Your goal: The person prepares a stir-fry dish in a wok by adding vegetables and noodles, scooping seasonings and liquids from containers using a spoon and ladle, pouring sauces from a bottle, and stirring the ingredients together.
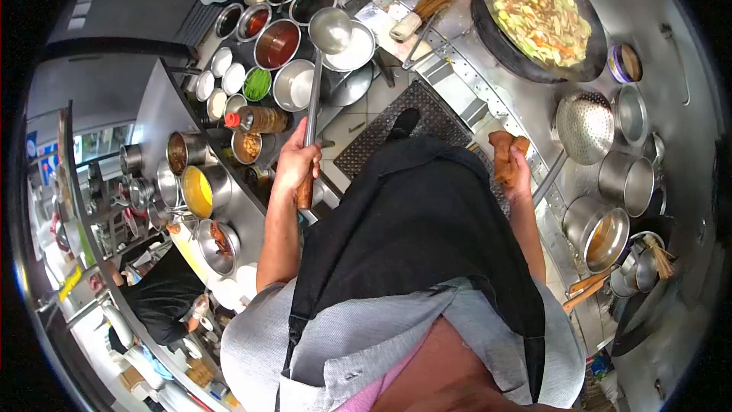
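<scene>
My left hand (296, 164) is wrapped round the handle of a long metal ladle (330, 30) with a wooden grip end. The ladle's bowl is above a metal pot of white contents (357, 47), among several sauce containers; whether it touches the contents I cannot tell. A folded brown cloth (504, 154) is gripped in my right hand (518, 175), out in front of the stove's edge. Beyond that hand, a wok (597, 38) holds sliced pale green and yellow vegetables with thin strips (541, 17).
On the right stand a perforated strainer (585, 128), a metal pot (625, 183) and a pot of brown liquid (606, 235). At left are a red-capped bottle (263, 120) and a yellow-filled pot (197, 191). A bamboo brush (435, 1) lies ahead. Other people (164, 297) are at left and upper left.
</scene>
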Action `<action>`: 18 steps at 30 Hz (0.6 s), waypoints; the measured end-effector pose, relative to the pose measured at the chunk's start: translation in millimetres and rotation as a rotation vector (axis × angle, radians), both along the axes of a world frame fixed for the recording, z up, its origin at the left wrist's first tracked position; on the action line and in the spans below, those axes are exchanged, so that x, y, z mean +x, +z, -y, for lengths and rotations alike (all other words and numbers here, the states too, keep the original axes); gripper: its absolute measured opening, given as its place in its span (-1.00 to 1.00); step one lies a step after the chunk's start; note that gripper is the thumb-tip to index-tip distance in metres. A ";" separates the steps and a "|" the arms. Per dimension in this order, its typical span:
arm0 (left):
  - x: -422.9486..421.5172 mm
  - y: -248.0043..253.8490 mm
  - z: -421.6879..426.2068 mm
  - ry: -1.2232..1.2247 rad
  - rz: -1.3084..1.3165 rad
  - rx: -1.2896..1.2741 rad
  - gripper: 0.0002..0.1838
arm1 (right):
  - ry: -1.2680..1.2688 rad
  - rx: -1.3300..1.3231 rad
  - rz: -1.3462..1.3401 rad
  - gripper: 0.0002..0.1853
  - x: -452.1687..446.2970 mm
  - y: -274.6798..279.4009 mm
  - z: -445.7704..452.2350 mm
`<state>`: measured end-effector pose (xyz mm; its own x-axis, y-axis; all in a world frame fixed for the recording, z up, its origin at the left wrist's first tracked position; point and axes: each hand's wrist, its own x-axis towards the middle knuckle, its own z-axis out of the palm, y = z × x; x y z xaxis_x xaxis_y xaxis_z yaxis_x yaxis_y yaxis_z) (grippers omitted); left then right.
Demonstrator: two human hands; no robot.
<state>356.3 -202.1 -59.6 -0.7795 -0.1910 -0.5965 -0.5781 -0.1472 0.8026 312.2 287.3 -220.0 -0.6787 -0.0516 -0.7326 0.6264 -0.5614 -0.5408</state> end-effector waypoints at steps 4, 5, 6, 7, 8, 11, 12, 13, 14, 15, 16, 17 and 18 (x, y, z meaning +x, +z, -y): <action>1.5 -0.8 -4.2 0.029 0.042 -0.068 -0.10 | 0.041 0.038 0.008 -0.45 1.1 5.5 3.2; 1.3 -1.0 -4.8 0.017 0.040 -0.054 -0.11 | 0.051 0.053 0.018 -0.44 2.5 8.7 4.0; 1.3 -0.9 -4.8 0.005 0.037 -0.042 -0.12 | 0.060 0.068 0.027 -0.44 3.6 10.3 3.9; 1.3 -0.6 -5.1 -0.007 0.034 -0.030 -0.13 | 0.063 0.063 0.035 -0.44 5.1 10.0 3.0; 1.3 0.5 -6.4 -0.003 0.042 -0.028 -0.13 | 0.066 0.057 0.044 -0.43 7.0 9.0 2.2; 1.0 4.6 -10.8 0.008 0.058 -0.018 -0.15 | 0.072 0.046 0.049 -0.42 9.9 1.5 0.2; 1.4 5.4 -11.5 0.008 0.060 -0.012 -0.15 | 0.074 0.042 0.048 -0.42 11.0 -1.3 -0.7; 1.8 6.0 -12.1 0.008 0.061 -0.006 -0.15 | 0.079 0.038 0.049 -0.42 11.4 -1.9 -1.0; 2.3 6.8 -12.1 0.025 0.081 0.010 -0.15 | 0.084 0.034 0.049 -0.42 11.8 -2.6 -1.5; 2.8 7.7 -11.6 0.042 0.100 0.026 -0.15 | 0.090 0.030 0.049 -0.41 12.2 -3.2 -2.0; 3.2 8.6 -11.1 0.058 0.120 0.043 -0.15 | 0.085 0.032 0.048 -0.41 11.9 -2.7 -1.8; 3.2 9.4 -10.7 0.091 0.132 0.083 -0.15 | 0.081 0.033 0.047 -0.41 11.3 -2.3 -1.4; 2.8 10.5 -10.3 0.124 0.144 0.123 -0.16 | 0.075 0.035 0.046 -0.41 10.6 -2.2 -1.0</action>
